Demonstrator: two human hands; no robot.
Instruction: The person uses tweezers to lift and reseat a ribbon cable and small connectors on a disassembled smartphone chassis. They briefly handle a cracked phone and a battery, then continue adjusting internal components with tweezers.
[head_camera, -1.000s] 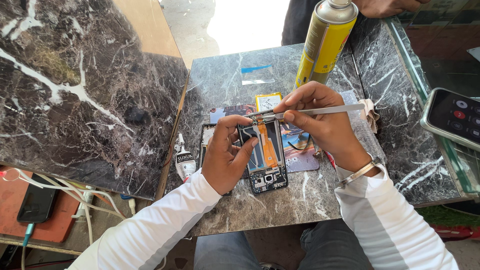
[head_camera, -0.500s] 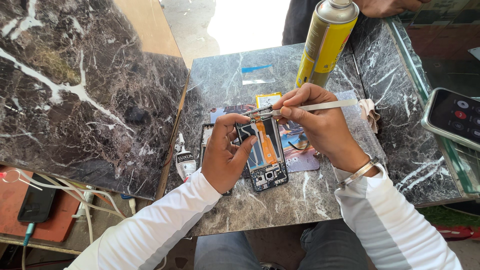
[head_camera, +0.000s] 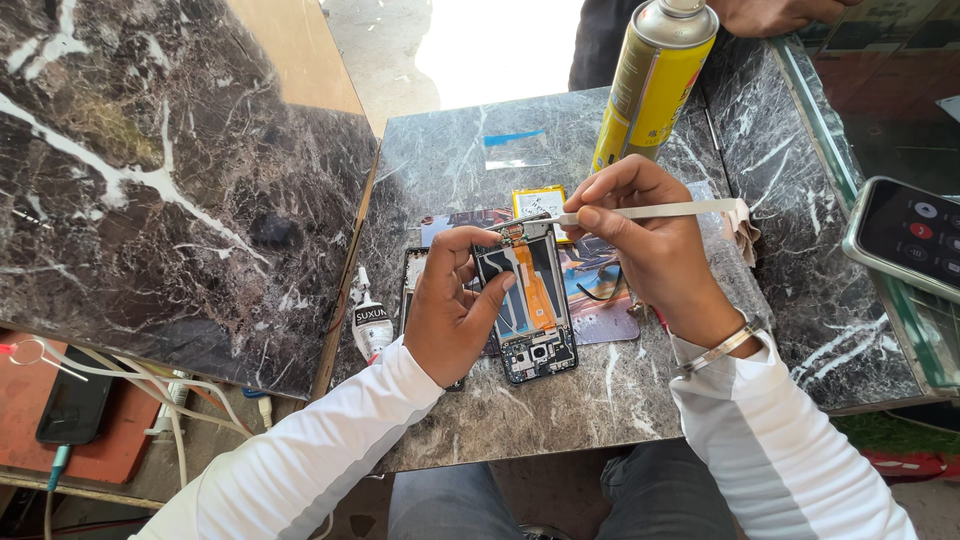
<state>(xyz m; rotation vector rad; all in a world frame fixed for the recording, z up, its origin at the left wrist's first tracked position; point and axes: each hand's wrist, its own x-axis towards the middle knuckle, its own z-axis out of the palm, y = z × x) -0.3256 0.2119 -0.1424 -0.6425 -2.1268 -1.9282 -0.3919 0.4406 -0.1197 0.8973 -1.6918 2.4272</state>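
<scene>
An opened phone lies face down on the dark marble table, its insides and an orange flex strip showing. My left hand grips the phone's left side, thumb resting on its frame. In my right hand is a pair of pale tweezers, held flat, with the tips touching the phone's top edge near a small metal part.
A tall yellow spray can stands behind the phone. Beside it are a small yellow battery, a clear film, a little glue bottle and another phone at right. Another person's hand is at the far edge.
The tweezers' tips have stayed at the phone's top edge with only slight shifts of my right hand. My left hand keeps its grip on the phone.
</scene>
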